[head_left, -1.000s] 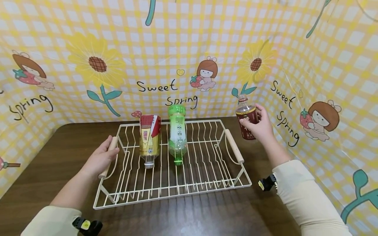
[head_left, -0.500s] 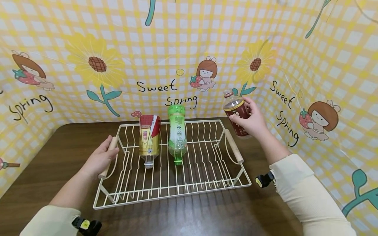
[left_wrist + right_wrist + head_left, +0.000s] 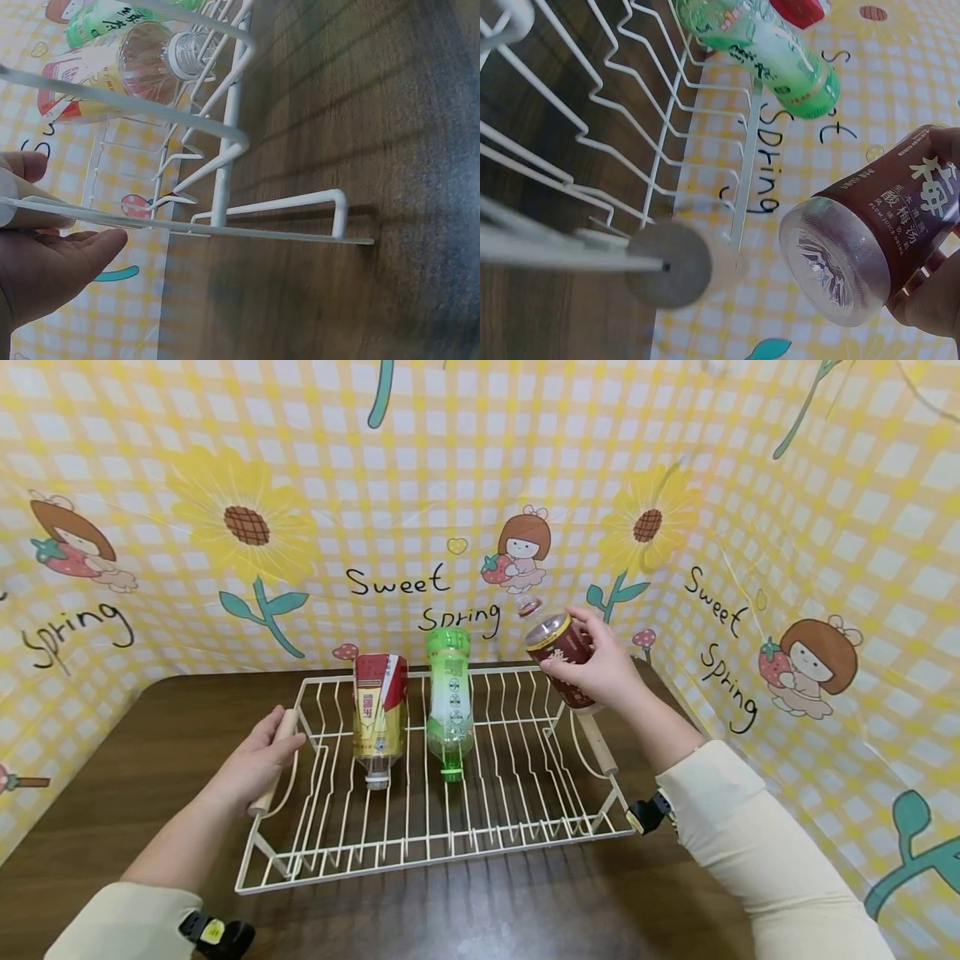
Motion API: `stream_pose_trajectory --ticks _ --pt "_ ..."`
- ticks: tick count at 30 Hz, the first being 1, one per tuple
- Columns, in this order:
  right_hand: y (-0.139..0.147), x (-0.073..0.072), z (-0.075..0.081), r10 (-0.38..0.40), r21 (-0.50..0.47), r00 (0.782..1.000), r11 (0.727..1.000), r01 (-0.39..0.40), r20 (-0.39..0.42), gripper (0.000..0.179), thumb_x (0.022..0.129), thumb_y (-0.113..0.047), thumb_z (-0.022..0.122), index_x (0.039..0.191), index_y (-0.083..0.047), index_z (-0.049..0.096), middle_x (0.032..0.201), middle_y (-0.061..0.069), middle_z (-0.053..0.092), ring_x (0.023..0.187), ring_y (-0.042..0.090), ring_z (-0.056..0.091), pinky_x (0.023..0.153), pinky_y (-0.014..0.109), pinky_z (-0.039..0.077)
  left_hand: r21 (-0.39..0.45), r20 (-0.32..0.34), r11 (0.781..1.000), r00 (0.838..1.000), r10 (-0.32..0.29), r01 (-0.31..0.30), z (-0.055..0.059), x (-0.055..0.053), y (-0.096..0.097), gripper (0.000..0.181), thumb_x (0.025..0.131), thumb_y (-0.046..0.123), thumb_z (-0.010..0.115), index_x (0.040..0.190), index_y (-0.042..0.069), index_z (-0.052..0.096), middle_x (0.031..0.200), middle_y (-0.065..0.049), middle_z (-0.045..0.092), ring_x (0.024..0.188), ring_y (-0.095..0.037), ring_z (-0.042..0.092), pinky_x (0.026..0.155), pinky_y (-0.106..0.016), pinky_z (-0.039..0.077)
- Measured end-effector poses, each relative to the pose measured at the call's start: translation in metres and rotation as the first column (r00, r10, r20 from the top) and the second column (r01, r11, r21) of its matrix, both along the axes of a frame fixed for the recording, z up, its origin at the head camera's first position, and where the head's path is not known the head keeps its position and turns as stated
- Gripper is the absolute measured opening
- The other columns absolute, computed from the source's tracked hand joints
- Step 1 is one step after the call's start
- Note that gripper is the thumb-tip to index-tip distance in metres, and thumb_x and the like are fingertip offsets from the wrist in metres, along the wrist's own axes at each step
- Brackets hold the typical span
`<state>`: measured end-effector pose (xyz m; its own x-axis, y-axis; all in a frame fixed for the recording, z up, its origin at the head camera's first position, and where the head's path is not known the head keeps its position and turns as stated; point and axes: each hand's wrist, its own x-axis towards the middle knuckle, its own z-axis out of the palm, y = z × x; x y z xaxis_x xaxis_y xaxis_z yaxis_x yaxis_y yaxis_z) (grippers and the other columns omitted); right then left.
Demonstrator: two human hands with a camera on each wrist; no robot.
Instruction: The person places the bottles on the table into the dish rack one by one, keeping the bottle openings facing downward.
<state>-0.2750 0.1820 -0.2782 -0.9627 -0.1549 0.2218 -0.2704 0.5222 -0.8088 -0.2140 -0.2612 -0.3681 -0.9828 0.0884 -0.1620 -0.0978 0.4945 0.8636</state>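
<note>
My right hand (image 3: 606, 662) grips a plum juice bottle (image 3: 561, 660) with a dark red label, fingers behind it and thumb in front. The bottle leans left, neck upward, over the back right corner of the white wire dish rack (image 3: 435, 858). Its clear base faces the camera in the right wrist view. My left hand (image 3: 258, 758) holds the rack's left wooden handle (image 3: 30, 202) between thumb and fingers. In the rack, a red-and-yellow labelled bottle (image 3: 380, 706) and a green bottle (image 3: 450, 703) lean side by side, necks down toward me.
The rack's right wooden handle (image 3: 597, 743) is right below the held bottle. A dark brown wooden table (image 3: 480, 918) carries the rack. Behind and to the right hangs a yellow checked cloth (image 3: 420, 485) printed with flowers.
My right hand has carried the plum juice bottle leftward from beyond the rack's right side to over its corner, tilting it further left. My left hand stays on its handle.
</note>
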Motion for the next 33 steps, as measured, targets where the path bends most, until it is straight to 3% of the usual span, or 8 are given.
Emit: stream_pose_trajectory --ticks 6,14,20,24,33 --pt "-0.015 0.003 -0.002 0.037 0.037 0.999 0.999 -0.037 0.008 0.084 0.081 -0.024 0.078 0.152 -0.023 0.033 0.142 0.013 0.042 0.121 0.03 0.049 0.095 0.052 0.049 0.086 0.023 0.996 1.0 -0.011 0.009 0.012 0.002 -0.002 0.085 0.105 0.034 0.038 0.15 0.003 -0.026 0.157 -0.032 -0.019 0.144 -0.054 0.002 0.116 -0.064 0.014" --pt "-0.03 0.008 -0.005 0.099 0.066 0.995 0.993 -0.098 -0.006 0.084 0.08 -0.024 0.08 0.151 -0.023 0.036 0.138 0.011 0.049 0.117 0.029 0.052 0.091 0.049 0.051 0.014 -0.068 1.0 0.998 -0.018 0.019 0.052 0.006 0.005 0.088 0.103 0.043 0.042 0.154 0.006 -0.02 0.159 -0.03 -0.013 0.145 -0.053 -0.003 0.115 -0.067 0.011" --pt "-0.043 0.017 -0.006 0.145 0.09 0.989 0.985 -0.145 0.006 0.082 0.08 -0.025 0.08 0.15 -0.025 0.037 0.137 0.012 0.048 0.117 0.029 0.052 0.088 0.048 0.053 0.062 -0.121 0.994 0.99 -0.079 0.087 0.078 0.011 0.031 0.09 0.101 0.042 0.048 0.156 0.012 -0.016 0.163 -0.023 -0.01 0.148 -0.048 -0.003 0.115 -0.067 0.012" --pt "-0.053 0.023 -0.009 0.201 0.102 0.98 0.974 -0.201 0.006 0.082 0.08 -0.023 0.08 0.15 -0.022 0.037 0.136 0.012 0.051 0.117 0.029 0.054 0.087 0.046 0.053 0.076 -0.134 0.988 0.984 -0.121 0.132 0.089 0.014 0.054 0.089 0.1 0.038 0.052 0.157 0.012 -0.011 0.164 -0.022 -0.005 0.15 -0.044 -0.002 0.116 -0.066 0.012" --pt "-0.07 0.033 -0.017 0.251 0.189 0.967 0.949 -0.253 0.036 0.082 0.078 -0.027 0.08 0.149 -0.025 0.04 0.132 0.011 0.048 0.114 0.026 0.054 0.087 0.043 0.053 0.077 -0.161 0.98 0.972 -0.171 0.185 0.097 0.01 0.097 0.089 0.097 0.035 0.06 0.159 0.014 -0.001 0.164 -0.018 0.012 0.15 -0.038 0.014 0.117 -0.059 0.022"
